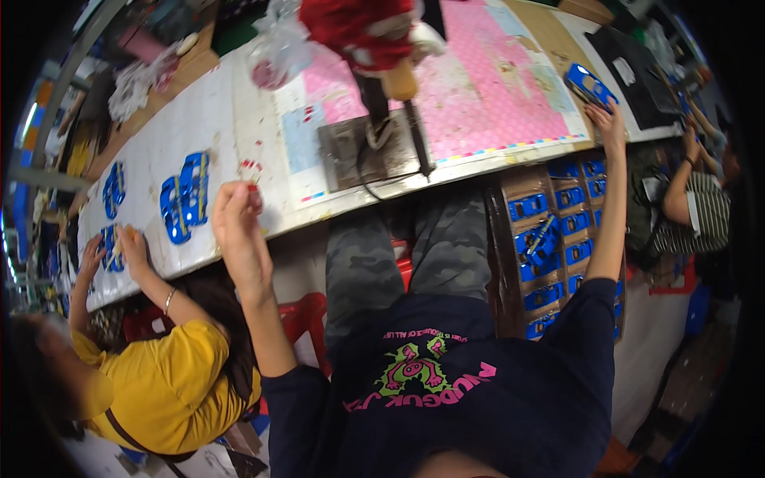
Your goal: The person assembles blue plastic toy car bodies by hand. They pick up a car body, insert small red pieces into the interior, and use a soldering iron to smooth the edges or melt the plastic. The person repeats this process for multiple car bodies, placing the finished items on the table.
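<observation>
My left hand point(237, 213) is raised at the table's near edge with its fingertips pinched on a tiny red part point(253, 188). A few more small red parts point(250, 167) lie on the white table just beyond it. Two blue toy car bodies point(183, 195) lie to the left of that hand. My right hand point(610, 121) reaches out to the far right and touches a blue toy car point(590, 84) lying at the edge of the pink mat point(494, 88). It is unclear whether the fingers close round the car.
A grey metal plate point(351, 147) with a tool and a black cable sits mid-table, under a red cloth-covered object point(358, 32). A cardboard tray point(510, 263) of several blue toy cars stands below the table on the right. Two other people work nearby, in yellow point(159, 382) and in stripes point(705, 211).
</observation>
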